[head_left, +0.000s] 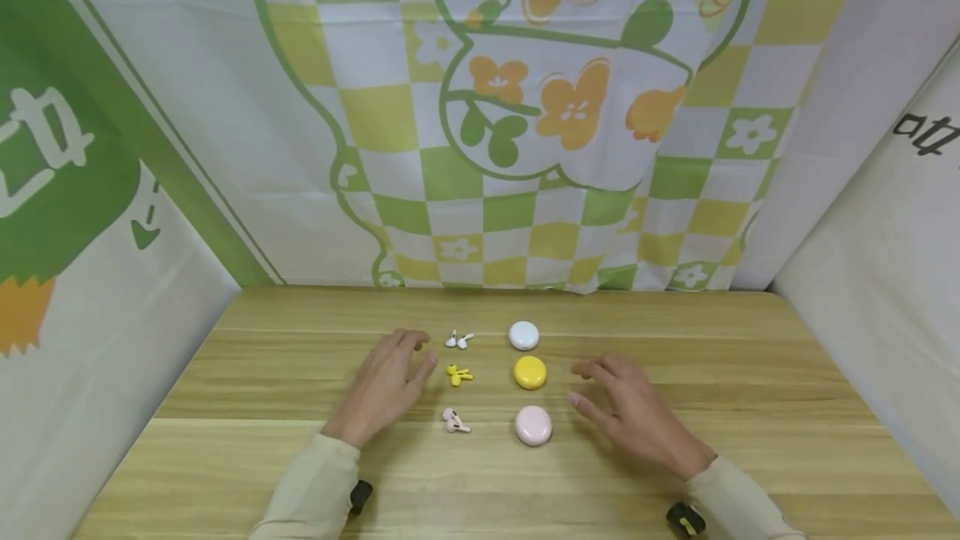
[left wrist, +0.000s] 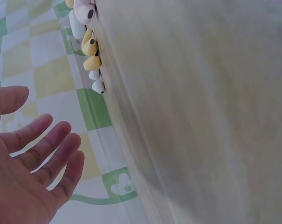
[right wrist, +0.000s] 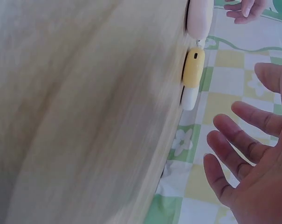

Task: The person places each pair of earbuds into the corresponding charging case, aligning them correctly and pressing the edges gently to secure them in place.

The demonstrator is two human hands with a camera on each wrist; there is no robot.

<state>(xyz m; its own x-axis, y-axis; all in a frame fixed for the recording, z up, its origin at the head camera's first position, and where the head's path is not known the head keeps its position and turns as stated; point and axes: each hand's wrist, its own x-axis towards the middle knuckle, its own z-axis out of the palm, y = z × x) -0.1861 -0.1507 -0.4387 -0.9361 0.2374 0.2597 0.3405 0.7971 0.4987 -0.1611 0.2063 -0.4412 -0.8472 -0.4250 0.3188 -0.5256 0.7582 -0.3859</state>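
A big cloth [head_left: 382,119] hangs at the back, with green, yellow and white squares and orange flowers. More cloth hangs on the left and right sides. In front of it is a wooden table [head_left: 525,498].

A person's two arms reach over the table in light sleeves. The left sleeve [head_left: 311,486] and the right sleeve [head_left: 738,502] both end at the wrist. The left hand [head_left: 382,390] is on the left, close to the white and yellow earbuds. Its fingers are apart and a little bent, and the thumb sticks out away from them. The right hand [head_left: 637,415] is on the right, near the yellow case and the pink case. Its fingers are apart and a little bent too.

Between the hands, three round cases sit in a line going toward the back cloth. The pink case [head_left: 533,426] is nearest the person, the yellow case [head_left: 530,372] is in the middle, and the white case [head_left: 524,336] is farthest. The yellow one has a small dark hole in its side. A small black thing shows by each wrist.

To the left of the cases are the smallest things: pink earbuds [head_left: 451,421], yellow earbuds [head_left: 454,374] and white earbuds [head_left: 462,343], each two lying across from the case of their own color.
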